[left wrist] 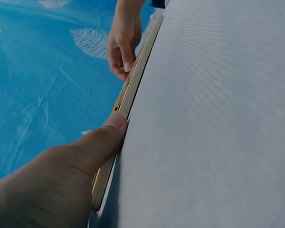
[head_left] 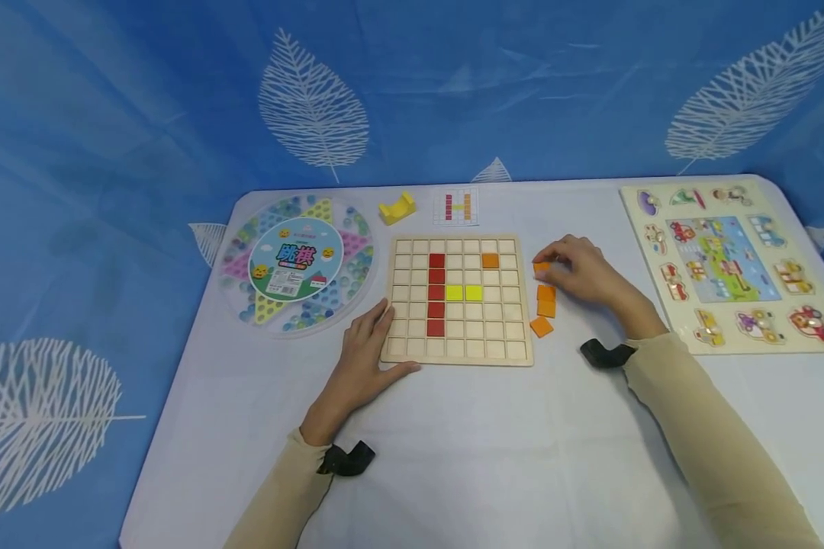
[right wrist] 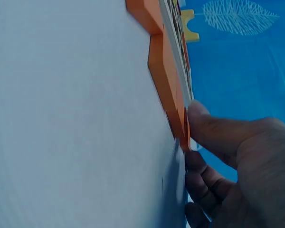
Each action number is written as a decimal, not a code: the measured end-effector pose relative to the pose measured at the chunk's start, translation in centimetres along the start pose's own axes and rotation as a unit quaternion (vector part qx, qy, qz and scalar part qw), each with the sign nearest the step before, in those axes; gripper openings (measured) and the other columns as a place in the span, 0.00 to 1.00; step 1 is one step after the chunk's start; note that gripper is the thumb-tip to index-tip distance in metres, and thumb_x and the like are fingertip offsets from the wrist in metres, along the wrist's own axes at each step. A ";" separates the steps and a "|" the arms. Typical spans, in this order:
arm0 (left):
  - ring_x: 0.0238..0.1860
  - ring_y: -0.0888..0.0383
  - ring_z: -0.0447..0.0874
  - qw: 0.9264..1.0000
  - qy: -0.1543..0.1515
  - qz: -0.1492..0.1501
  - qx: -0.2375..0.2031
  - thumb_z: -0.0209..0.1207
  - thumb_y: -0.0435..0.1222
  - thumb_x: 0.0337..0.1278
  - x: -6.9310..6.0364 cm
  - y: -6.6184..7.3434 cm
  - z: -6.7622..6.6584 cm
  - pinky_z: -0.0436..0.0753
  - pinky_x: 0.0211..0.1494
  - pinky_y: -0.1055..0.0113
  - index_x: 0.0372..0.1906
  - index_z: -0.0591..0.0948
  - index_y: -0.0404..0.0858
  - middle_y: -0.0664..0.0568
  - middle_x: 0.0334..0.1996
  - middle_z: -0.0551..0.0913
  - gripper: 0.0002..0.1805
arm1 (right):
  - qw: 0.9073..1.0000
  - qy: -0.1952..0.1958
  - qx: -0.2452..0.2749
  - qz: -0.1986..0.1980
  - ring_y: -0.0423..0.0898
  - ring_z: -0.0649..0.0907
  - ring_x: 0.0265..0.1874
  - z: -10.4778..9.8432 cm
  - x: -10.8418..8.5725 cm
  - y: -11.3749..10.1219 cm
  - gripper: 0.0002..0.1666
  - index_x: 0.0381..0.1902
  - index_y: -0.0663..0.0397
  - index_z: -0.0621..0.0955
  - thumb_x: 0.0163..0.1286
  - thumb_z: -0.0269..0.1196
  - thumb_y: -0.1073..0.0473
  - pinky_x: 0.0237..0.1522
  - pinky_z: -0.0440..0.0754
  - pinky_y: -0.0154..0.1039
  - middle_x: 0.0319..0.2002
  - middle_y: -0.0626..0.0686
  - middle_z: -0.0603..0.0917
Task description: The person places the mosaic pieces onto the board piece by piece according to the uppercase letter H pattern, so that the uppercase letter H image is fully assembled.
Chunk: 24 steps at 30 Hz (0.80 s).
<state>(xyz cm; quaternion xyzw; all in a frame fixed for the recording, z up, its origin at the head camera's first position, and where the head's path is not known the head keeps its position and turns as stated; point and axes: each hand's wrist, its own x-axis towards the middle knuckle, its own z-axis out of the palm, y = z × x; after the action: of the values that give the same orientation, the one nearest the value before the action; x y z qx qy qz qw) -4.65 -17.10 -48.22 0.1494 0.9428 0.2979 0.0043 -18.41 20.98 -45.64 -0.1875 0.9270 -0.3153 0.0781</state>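
Observation:
A square wooden grid board [head_left: 456, 348] lies on the table. A column of red tiles [head_left: 436, 292], two yellow tiles [head_left: 464, 293] and one orange tile [head_left: 490, 261] sit in its cells. At the board's near left corner rests my left hand [head_left: 364, 354], fingers along the left side and thumb [left wrist: 115, 121] against the near edge. Right of the board, my right hand [head_left: 580, 267] pinches an orange square tile [head_left: 541, 268] between thumb and fingers. Several more orange tiles [head_left: 545, 300] lie just nearer in a loose row.
Behind the board lie a pattern card [head_left: 456, 207] and a yellow curved block [head_left: 397, 208]. On the left is a round Chinese checkers set [head_left: 295, 259] with marbles. A wooden picture puzzle [head_left: 735, 267] lies at the right. A blue leaf-print cloth [head_left: 494, 84] hangs behind the table.

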 end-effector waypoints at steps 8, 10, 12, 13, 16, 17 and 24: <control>0.70 0.40 0.58 1.000 -0.001 -0.005 -0.005 0.71 0.55 0.47 0.0 0.1 -0.1 0.61 0.66 0.44 0.76 0.59 0.35 0.42 0.76 0.54 0.55 | 1.000 -0.024 -0.009 0.002 0.56 0.71 0.47 -0.6 -0.1 0.5 0.17 0.51 0.60 0.82 0.64 0.68 0.63 0.52 0.63 0.52 0.47 0.61 0.78; 0.70 0.41 0.58 1.000 0.000 -0.005 -0.004 0.71 0.55 0.47 0.0 0.1 -0.1 0.61 0.66 0.44 0.75 0.59 0.35 0.42 0.76 0.55 0.55 | 1.000 -0.028 -0.008 0.004 0.56 0.71 0.47 -0.7 -0.1 0.5 0.18 0.51 0.60 0.82 0.64 0.68 0.63 0.52 0.64 0.52 0.47 0.61 0.77; 0.70 0.41 0.58 1.000 0.000 -0.005 -0.004 0.71 0.55 0.47 0.0 0.1 -0.1 0.61 0.66 0.44 0.75 0.59 0.36 0.42 0.76 0.55 0.55 | 1.000 -0.030 -0.008 0.005 0.56 0.71 0.48 -0.7 -0.1 0.5 0.18 0.52 0.60 0.82 0.64 0.68 0.63 0.52 0.64 0.52 0.47 0.61 0.77; 0.70 0.41 0.58 1.000 0.001 -0.005 -0.004 0.71 0.55 0.47 0.0 0.1 -0.1 0.61 0.66 0.44 0.75 0.59 0.36 0.42 0.76 0.55 0.55 | 1.000 -0.030 -0.008 0.006 0.56 0.71 0.47 -0.7 -0.1 0.5 0.18 0.52 0.60 0.82 0.64 0.68 0.64 0.52 0.64 0.52 0.47 0.61 0.77; 0.69 0.41 0.58 1.000 0.002 -0.003 -0.004 0.71 0.55 0.47 0.0 0.1 -0.1 0.62 0.66 0.44 0.75 0.59 0.35 0.42 0.76 0.55 0.55 | 1.000 -0.029 -0.006 0.006 0.55 0.70 0.47 -0.7 -0.2 0.4 0.18 0.52 0.61 0.81 0.64 0.67 0.64 0.51 0.64 0.52 0.46 0.61 0.77; 0.69 0.41 0.58 1.000 0.002 -0.003 -0.004 0.71 0.55 0.47 0.0 0.1 -0.1 0.62 0.65 0.44 0.75 0.59 0.35 0.42 0.76 0.55 0.54 | 1.000 -0.028 -0.006 0.007 0.55 0.70 0.46 -0.7 -0.2 0.4 0.18 0.52 0.61 0.81 0.64 0.67 0.65 0.51 0.64 0.51 0.46 0.61 0.77; 0.69 0.41 0.59 1.000 0.004 0.002 -0.002 0.72 0.54 0.47 0.0 0.1 -0.1 0.62 0.65 0.45 0.75 0.60 0.35 0.42 0.76 0.55 0.55 | 1.000 -0.025 -0.001 0.008 0.55 0.70 0.46 -0.7 -0.3 0.3 0.17 0.52 0.61 0.82 0.64 0.67 0.65 0.51 0.63 0.51 0.46 0.61 0.77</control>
<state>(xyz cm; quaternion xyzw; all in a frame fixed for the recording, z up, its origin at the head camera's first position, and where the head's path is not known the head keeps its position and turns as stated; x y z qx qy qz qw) -4.59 -17.05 -48.06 0.1498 0.9420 0.3003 0.0007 -18.44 21.68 -45.30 -0.1880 0.9266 -0.3087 0.1036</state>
